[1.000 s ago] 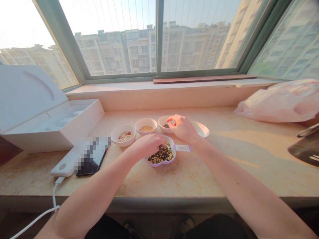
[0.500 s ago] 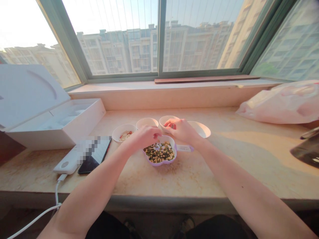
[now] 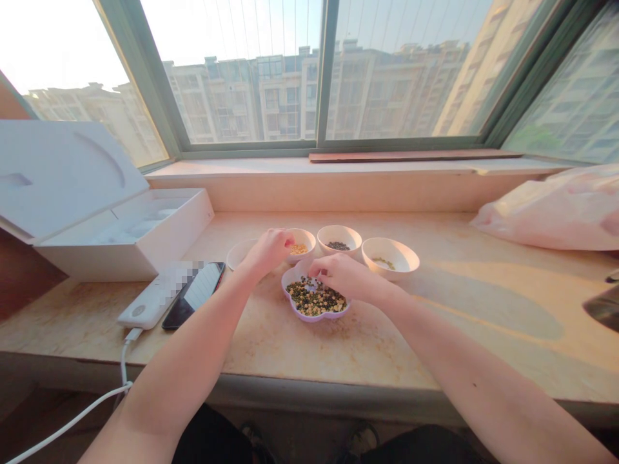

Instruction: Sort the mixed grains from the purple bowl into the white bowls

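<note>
Left hand [image 3: 275, 248]: fingers bent and drawn together at the left rim of the white round bowl of yellow grains [image 3: 305, 239]; whether they grip a grain cannot be told. Right hand [image 3: 345, 277]: fingers bent downward over the far side of the pale purple, lobed dish of mixed green, tan and dark grains [image 3: 315, 316]; their spacing and any grain between them cannot be told.

The dish sits on the beige stone desk [image 3: 387, 348], between its near edge and a row of four bowls. Left to right, the row comprises a white round bowl partly hidden by the left wrist [image 3: 236, 253], the yellow-grain bowl, a white bowl of dark grains [image 3: 339, 230] and a white bowl with a few greenish grains [image 3: 409, 258].

Toward the left edge: black phone [image 3: 186, 306] beside a white power bank [image 3: 147, 306]. Far left corner: open white box [image 3: 169, 232]. Far right corner: whitish plastic bag [image 3: 556, 209].
</note>
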Demonstrator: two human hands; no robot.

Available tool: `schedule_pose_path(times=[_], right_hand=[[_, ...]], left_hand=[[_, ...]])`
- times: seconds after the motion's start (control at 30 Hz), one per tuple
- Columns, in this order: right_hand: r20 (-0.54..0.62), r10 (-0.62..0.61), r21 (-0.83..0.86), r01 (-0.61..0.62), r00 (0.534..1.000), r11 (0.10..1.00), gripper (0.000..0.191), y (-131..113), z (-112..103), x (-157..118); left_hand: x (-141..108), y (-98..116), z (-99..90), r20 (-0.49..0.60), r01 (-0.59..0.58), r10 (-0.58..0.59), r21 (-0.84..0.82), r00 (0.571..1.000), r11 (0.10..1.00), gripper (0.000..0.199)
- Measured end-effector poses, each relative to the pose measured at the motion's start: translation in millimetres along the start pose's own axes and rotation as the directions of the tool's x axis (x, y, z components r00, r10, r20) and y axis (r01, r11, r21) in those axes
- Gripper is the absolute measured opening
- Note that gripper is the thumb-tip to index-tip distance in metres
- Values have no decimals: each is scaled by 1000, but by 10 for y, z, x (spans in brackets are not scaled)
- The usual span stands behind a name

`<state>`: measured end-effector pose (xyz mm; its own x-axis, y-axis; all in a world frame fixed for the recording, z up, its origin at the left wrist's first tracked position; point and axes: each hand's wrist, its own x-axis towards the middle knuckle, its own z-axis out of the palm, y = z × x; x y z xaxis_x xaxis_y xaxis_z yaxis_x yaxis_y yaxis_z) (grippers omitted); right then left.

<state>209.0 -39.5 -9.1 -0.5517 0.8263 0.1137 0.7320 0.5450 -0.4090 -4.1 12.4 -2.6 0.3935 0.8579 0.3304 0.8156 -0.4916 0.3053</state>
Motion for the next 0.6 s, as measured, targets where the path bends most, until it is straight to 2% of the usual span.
schedule_pose_path(times=[0.23,0.47,0.6], right_hand=[[-8,5,-120,-6,1000,993,31,-50,47,61],[29,-72,-113,74,997,991,32,-20,85,91],[35,-73,-140,77,997,987,31,7,107,118]], left_hand=[[-25,11,-17,41,24,-24,2,999,1000,31],[-35,66,-38,25,6,-6,24,1000,1000,28],[-31,57,-5,36,-7,6,10,999,1000,27]])
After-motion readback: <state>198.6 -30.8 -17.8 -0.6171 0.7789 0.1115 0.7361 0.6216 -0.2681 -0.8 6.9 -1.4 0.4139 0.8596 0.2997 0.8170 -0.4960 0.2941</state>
